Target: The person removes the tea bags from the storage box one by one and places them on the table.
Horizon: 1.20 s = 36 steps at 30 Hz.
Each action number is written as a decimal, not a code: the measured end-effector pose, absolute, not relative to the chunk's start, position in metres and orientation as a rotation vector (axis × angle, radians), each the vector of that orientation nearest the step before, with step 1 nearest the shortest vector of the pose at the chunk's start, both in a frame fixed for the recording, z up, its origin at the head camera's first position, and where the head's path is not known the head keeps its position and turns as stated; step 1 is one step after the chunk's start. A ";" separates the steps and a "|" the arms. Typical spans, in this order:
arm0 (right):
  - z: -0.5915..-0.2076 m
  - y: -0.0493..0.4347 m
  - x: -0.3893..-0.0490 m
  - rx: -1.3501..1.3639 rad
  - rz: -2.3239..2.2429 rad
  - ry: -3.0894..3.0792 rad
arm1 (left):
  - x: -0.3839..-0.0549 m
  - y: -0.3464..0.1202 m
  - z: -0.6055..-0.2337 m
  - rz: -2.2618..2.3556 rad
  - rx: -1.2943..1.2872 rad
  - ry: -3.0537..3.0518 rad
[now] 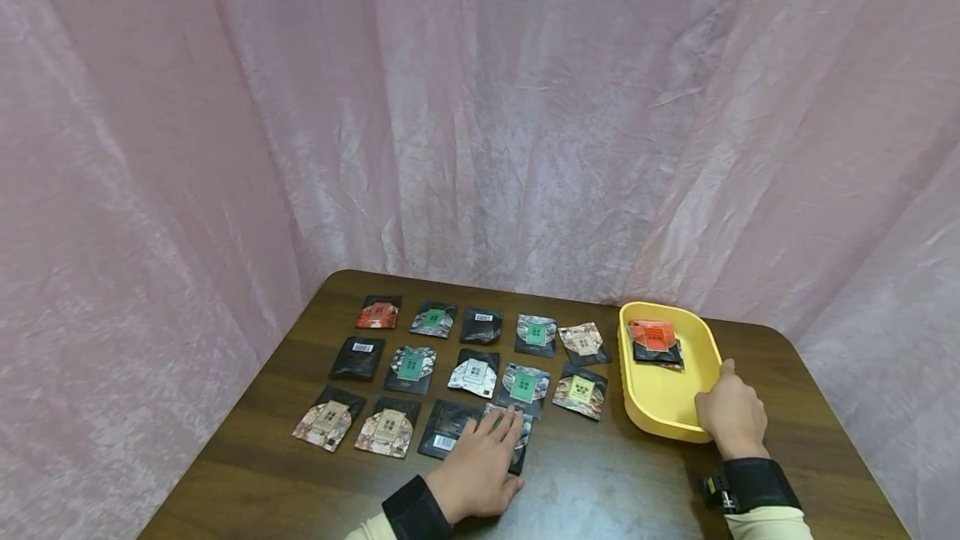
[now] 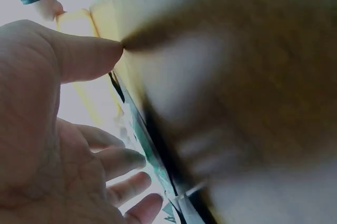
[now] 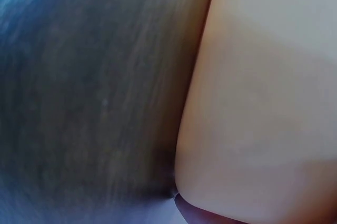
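Observation:
My left hand (image 1: 483,467) lies palm down over a small sachet with a patterned front (image 1: 522,440) in the front row, its fingers extended and covering most of it. The left wrist view shows the thumb apart from the fingers (image 2: 129,161), low by the sachets' edges. At the right, my right hand (image 1: 735,411) grips the near right rim of a yellow plastic tray (image 1: 660,427), thumb on the inner side. Inside the tray, a red-labelled sachet (image 1: 654,336) lies on top of darker ones. A black sachet with a barcode (image 1: 442,427) sits just left of my left hand.
Several sachets lie in rough rows on the brown wooden table (image 1: 585,490), among them a red one (image 1: 378,312), a green-labelled one (image 1: 411,369) and a yellow-labelled one (image 1: 581,390) near the tray. A pink curtain (image 1: 480,123) hangs behind the table.

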State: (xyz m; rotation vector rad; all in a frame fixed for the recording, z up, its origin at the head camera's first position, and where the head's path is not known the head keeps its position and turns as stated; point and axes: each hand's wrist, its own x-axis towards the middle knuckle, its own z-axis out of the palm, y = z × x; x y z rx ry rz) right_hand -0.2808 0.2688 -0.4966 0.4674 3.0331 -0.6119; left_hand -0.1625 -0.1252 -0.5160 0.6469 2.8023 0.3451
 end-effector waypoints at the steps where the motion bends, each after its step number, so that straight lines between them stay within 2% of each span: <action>1: -0.497 0.269 -0.281 0.466 -0.613 3.032 | -0.163 -0.124 -0.515 0.339 0.649 2.807; 8: -0.496 0.268 -0.282 0.479 -0.609 3.034 | -0.166 -0.107 -0.499 0.237 0.797 2.850; 19: -0.496 0.267 -0.280 0.485 -0.620 3.026 | -0.192 -0.037 -0.461 0.032 1.114 2.987; 26: -0.496 0.268 -0.282 0.485 -0.619 3.025 | -0.227 0.006 -0.468 0.043 1.168 3.061; 36: -0.498 0.270 -0.282 0.468 -0.618 3.041 | -0.254 0.047 -0.475 -0.054 1.261 3.120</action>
